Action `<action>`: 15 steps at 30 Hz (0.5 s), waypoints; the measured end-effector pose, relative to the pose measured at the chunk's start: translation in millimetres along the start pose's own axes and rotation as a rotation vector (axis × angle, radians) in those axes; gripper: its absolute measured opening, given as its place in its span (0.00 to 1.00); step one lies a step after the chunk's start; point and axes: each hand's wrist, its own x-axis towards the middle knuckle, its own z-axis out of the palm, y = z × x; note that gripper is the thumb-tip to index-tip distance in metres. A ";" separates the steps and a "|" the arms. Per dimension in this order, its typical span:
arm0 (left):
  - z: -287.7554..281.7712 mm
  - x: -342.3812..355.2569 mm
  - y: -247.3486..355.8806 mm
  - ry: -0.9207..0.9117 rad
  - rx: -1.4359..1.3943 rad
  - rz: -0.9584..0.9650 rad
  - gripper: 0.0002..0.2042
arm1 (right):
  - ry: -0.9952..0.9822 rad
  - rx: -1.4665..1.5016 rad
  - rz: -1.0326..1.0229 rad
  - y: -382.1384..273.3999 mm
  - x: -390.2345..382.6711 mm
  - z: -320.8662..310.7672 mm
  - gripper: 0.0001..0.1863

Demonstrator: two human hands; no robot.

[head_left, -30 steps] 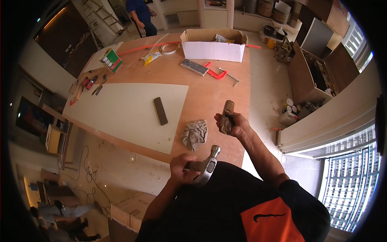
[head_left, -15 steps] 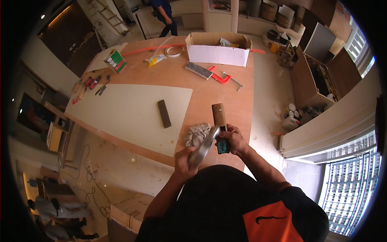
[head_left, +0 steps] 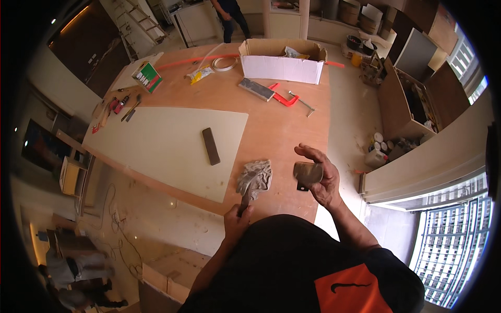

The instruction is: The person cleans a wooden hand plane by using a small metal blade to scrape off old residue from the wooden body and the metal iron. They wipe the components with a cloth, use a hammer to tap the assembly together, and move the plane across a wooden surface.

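Observation:
My left hand (head_left: 237,219) grips the handle of a hammer (head_left: 247,194) near the front edge of the plywood table (head_left: 271,130). The hammer's head lies at a crumpled grey cloth (head_left: 255,175). My right hand (head_left: 321,177) is raised over the table's right front corner. It holds a small flat brownish scraper-like piece (head_left: 307,172) with a dark lower edge. The two hands are apart, with the cloth between them.
A cream sheet (head_left: 167,146) bears a dark bar (head_left: 211,146). Farther back lie a white cardboard box (head_left: 282,67), a red clamp (head_left: 284,98), a grey block (head_left: 257,88), a tape roll (head_left: 224,63) and a green box (head_left: 147,77). Another person (head_left: 229,13) stands beyond the table. Cabinets (head_left: 412,99) stand right.
My hands met in front of me, then parted. The left hand has lowered the hammer to the table by the grey cloth, and the right hand stays up with the flat piece.

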 end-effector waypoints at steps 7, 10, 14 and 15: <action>7.5 5.0 9.2 -0.033 0.020 0.038 0.14 | 0.051 -0.204 0.001 50.4 -16.4 10.9 0.23; 6.9 4.3 2.4 -0.029 0.047 0.047 0.14 | 0.043 -0.212 -0.010 49.1 -20.1 13.2 0.21; 7.6 2.6 6.8 -0.021 0.027 0.040 0.14 | 0.051 -0.147 -0.022 55.0 -23.2 16.3 0.23; 7.4 3.4 5.6 -0.023 0.017 0.031 0.14 | 0.057 -0.139 -0.003 54.8 -22.4 17.4 0.26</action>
